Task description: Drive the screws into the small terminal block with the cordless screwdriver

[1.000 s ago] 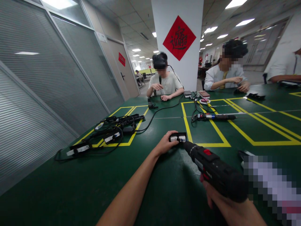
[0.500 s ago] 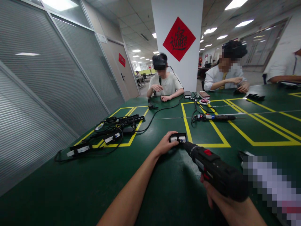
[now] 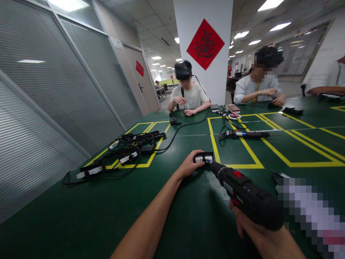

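Near the worktop's (image 3: 81, 219) left edge, can see cabled units (image 3: 129, 157) lying untouched by either hand. Well in from that edge, clasping with the left hand (image 3: 192, 163) the left end of a small black-and-white case (image 3: 207, 158). Seemingly mid-step: aiming at its right end a drill (image 3: 245, 190), gripped in the right hand (image 3: 244, 221). Cannot make out anything finished there; judged incomplete.

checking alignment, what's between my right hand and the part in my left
The drill: in the head view, it stretches from your right hand toward the part.
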A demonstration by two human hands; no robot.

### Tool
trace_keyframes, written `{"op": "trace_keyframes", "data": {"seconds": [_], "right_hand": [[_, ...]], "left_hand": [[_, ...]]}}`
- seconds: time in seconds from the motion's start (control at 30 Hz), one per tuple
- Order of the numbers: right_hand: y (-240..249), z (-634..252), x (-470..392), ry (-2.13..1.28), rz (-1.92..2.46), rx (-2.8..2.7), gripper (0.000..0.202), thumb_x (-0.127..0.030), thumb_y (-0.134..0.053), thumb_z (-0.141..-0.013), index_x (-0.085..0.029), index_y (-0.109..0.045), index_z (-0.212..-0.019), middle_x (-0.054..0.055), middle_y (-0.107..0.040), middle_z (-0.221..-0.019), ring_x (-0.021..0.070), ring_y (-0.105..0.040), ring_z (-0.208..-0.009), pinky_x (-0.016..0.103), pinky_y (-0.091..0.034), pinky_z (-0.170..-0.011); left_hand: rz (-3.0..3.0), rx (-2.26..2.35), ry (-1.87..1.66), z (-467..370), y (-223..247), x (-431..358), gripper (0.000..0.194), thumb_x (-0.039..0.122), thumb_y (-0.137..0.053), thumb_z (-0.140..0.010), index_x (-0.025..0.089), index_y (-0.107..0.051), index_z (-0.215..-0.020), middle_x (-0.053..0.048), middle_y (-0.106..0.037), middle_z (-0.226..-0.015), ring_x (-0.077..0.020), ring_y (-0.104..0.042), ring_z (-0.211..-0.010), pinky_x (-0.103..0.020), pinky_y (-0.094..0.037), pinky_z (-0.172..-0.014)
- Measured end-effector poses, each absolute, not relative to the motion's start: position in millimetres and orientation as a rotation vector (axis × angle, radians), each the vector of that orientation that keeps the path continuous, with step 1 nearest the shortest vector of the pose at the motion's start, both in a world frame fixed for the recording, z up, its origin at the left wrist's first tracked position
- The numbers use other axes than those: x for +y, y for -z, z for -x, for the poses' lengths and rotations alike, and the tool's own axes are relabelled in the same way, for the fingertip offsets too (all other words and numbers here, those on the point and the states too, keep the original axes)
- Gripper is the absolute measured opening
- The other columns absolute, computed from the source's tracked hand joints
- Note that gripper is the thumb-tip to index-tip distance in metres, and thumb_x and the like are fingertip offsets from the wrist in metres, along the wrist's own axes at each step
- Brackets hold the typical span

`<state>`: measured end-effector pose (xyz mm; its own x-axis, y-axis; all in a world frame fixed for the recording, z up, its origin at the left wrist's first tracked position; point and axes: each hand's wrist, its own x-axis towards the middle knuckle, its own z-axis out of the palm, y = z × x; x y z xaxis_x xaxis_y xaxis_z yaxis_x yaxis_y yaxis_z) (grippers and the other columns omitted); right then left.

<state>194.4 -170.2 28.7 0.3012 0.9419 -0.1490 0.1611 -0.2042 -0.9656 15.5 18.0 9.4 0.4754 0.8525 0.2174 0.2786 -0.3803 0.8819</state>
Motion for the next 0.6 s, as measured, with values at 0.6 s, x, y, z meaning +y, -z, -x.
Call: {"op": "trace_keyframes", "data": {"seconds": [0.6], "right_hand": [[-25.6,-194.1,-168.6,-0.975,1.676,-1.111,0.007,-0.028,-0.054,-0.073,-0.023,-0.057,-0.076,-0.009,-0.044,-0.032,0.0168,-0.057,-0.032,0.03,-0.053,-0.037]], "left_hand": [[-1.882,0.943,-0.894,-15.6,-8.2,18.8,0.049,0.02,-0.06,-0.069,0.019,-0.047,-0.116,-0.007,-0.05,-0.114,-0.0201,-0.048,-0.105,-0.035,-0.036,-0.093]]}}
